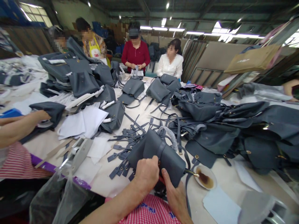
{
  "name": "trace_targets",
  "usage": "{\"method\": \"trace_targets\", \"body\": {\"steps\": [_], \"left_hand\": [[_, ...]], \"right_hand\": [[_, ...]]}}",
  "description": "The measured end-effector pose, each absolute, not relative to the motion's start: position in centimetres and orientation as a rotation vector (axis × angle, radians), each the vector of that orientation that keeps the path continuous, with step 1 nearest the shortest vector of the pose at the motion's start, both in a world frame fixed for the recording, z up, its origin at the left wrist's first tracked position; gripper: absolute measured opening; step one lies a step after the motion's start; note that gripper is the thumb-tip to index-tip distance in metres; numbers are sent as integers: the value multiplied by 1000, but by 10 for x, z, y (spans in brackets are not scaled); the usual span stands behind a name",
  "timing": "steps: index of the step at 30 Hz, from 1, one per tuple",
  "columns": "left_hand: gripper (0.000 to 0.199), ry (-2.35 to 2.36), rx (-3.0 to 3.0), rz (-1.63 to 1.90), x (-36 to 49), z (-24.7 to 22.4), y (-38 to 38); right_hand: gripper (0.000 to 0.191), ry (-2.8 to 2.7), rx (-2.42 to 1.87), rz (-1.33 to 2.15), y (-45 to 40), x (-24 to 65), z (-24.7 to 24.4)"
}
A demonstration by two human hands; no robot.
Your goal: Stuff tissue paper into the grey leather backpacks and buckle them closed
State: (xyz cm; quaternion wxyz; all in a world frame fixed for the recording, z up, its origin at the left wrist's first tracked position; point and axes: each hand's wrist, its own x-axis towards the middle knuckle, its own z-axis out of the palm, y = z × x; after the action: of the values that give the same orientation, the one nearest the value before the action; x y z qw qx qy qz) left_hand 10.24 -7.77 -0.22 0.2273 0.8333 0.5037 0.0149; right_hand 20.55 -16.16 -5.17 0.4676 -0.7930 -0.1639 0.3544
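A dark blue-grey leather bag (171, 157) lies tilted at the table's near edge, in front of my body. My left hand (147, 173) is closed with curled fingers on its near side, by a strap and a small gold fitting. At its lower right edge, my right hand (175, 193) grips it with the thumb on top; the other fingers are mostly hidden. Beside the bag sits a small white dish (211, 179) of brown liquid, a thin gold-tipped piece reaching its rim. Several loose leather straps with buckles (119, 165) lie left of the bag.
Piled bags stand at the right (215, 140) and back left (81, 81). White paper sheets (81, 121) and a grey tape dispenser (80, 152) lie to the left. A co-worker's arm (23, 127) reaches into a bag there. Several people work across the table.
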Motion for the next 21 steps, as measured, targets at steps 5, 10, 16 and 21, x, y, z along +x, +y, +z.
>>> {"method": "trace_targets", "body": {"steps": [5,10,16,21], "left_hand": [[17,1346,2311,172,102,-17,-76],[16,1517,2214,339,93,-39,-67],[16,1320,1807,452,78,-37,-72],[18,985,1833,437,73,-29,-90]], "right_hand": [[51,-402,-1910,894,-160,206,-52],[61,-227,-1430,1139,-149,200,-49],[70,-84,-1096,1177,-137,197,-41],[70,-110,-1177,1160,-137,202,-46]]}}
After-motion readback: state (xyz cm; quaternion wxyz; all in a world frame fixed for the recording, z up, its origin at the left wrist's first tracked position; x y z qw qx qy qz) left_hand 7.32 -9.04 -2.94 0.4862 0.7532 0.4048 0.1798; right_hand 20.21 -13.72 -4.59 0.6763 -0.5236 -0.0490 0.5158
